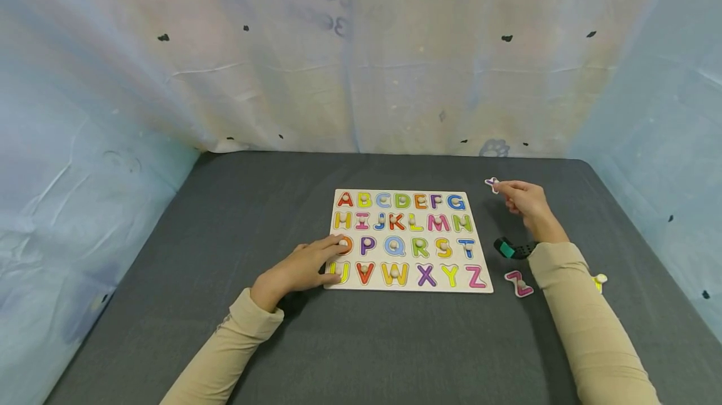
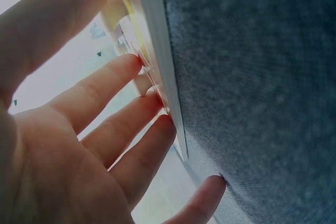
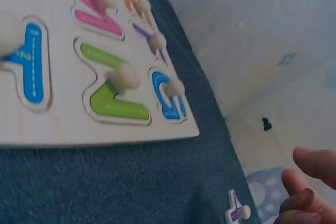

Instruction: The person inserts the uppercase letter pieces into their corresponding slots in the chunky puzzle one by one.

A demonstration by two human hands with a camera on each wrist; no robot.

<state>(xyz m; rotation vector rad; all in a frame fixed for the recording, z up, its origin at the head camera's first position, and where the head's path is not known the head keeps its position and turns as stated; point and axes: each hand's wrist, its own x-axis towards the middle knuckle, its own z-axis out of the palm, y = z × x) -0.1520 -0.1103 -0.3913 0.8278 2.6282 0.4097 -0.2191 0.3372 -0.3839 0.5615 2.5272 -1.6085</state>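
A wooden alphabet puzzle board (image 1: 414,290) lies on the dark cloth, most of its letters carrying round knobs. X, Y and Z on the bottom row show no knobs. My left hand (image 1: 304,265) rests at the board's left edge, thumb and fingers spread near O and U. In the left wrist view its fingertips (image 2: 131,62) touch the edge. Beyond the board's far right corner, my right hand (image 1: 526,201) hovers with bent fingers beside a small purple X piece (image 3: 233,208). The right wrist view shows a gap between that piece and the fingers.
A loose pink Z piece (image 1: 519,284) lies right of the board. A yellow piece (image 1: 600,281) is partly hidden by the right sleeve. A black and teal device (image 1: 510,248) sits by the right wrist. Plastic sheeting (image 1: 361,79) stands behind the table.
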